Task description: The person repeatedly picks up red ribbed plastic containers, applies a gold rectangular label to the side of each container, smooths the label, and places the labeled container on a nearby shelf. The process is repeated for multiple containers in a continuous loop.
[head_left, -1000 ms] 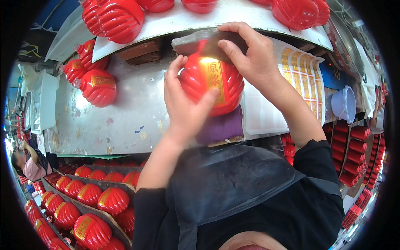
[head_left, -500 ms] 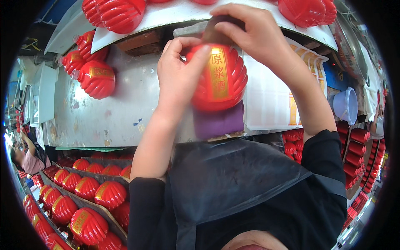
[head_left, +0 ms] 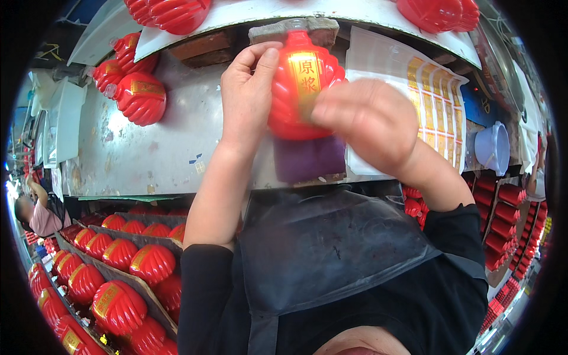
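A red ribbed bottle (head_left: 286,121) with a gold label (head_left: 305,66) lies in front of me, its clear-tipped neck on a grey cloth-covered block (head_left: 264,32). Its base meets a purple cloth pad (head_left: 307,163). My left hand (head_left: 245,94) is closed against the bottle's left side, thumb and fingers near the shoulder. Across the label's lower end is my right hand (head_left: 373,121), blurred by motion, fingers drawn together. A brownish smear shows at its fingertips, but what it holds is unclear.
Sheets of gold labels (head_left: 435,97) lie to the right, by a pale blue bucket (head_left: 492,148). Several red bottles (head_left: 142,97) rest on the metal table (head_left: 171,151) at left. A white shelf (head_left: 331,8) crosses the far side. Divided crates of bottles (head_left: 121,251) stand lower left.
My right hand has come down from the bottle's neck to the label's lower end. The dark pad it held there no longer shows clearly. My left hand stays on the bottle's left side.
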A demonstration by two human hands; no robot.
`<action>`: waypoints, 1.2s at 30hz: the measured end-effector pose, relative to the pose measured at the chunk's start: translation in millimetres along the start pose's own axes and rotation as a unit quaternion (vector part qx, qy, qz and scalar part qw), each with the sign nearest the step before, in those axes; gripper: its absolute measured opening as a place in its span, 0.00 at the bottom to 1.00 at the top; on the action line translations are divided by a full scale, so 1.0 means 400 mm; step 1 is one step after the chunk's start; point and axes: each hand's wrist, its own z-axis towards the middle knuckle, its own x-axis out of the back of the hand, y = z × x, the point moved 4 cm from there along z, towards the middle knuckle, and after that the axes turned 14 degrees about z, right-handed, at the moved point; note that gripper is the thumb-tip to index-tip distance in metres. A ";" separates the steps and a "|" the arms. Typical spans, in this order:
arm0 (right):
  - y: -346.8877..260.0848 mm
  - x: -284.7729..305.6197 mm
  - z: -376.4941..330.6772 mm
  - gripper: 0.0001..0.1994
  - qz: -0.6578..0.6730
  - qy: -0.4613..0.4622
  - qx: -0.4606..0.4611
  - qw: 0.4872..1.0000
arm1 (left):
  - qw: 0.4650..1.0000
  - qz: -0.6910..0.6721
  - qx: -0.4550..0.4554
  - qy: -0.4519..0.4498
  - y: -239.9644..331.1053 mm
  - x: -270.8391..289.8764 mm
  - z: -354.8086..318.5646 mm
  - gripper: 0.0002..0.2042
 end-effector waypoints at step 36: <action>0.136 0.000 0.104 0.17 -0.031 -0.052 -0.135 0.989 | 0.977 0.072 -0.036 -0.195 0.058 -0.001 -0.009 0.34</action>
